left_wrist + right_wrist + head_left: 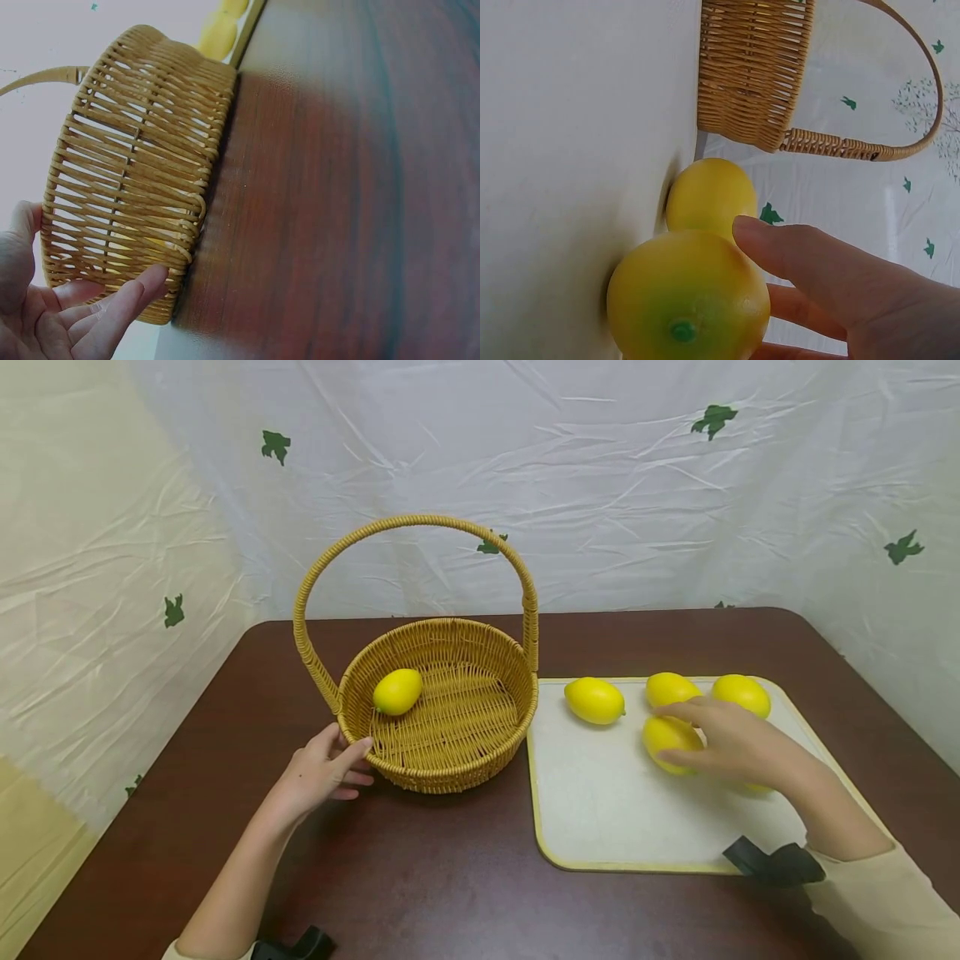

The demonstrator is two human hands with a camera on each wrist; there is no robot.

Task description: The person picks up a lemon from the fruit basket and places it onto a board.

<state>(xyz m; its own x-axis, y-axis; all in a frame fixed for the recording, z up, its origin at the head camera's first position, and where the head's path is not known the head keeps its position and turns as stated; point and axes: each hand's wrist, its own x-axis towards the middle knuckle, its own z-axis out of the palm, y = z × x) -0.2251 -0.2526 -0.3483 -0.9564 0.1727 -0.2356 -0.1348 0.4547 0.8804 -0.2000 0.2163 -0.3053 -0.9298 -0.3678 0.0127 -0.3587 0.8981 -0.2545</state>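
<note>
My left hand point(318, 772) holds the near-left rim of the wicker basket point(450, 772), thumb over the rim and fingers against the outer weave, as the left wrist view point(82, 307) shows. One lemon point(398, 692) lies inside at the left, below the tall arched handle point(416, 521). Over the white tray point(600, 810), my right hand point(738, 743) is around a lemon point(660, 739) that rests on it. In the right wrist view, the thumb is beside this lemon point(682, 292) and the other fingers are partly hidden behind it; no firm grip shows.
More lemons lie on the tray: one at its left point(595, 701), one behind my right hand point(670, 688), one at the far right point(741, 695). A bit of yellow shows under that hand. The tray's left edge nearly meets the basket. White sheeting point(600, 485) hangs behind the dark table point(435, 877).
</note>
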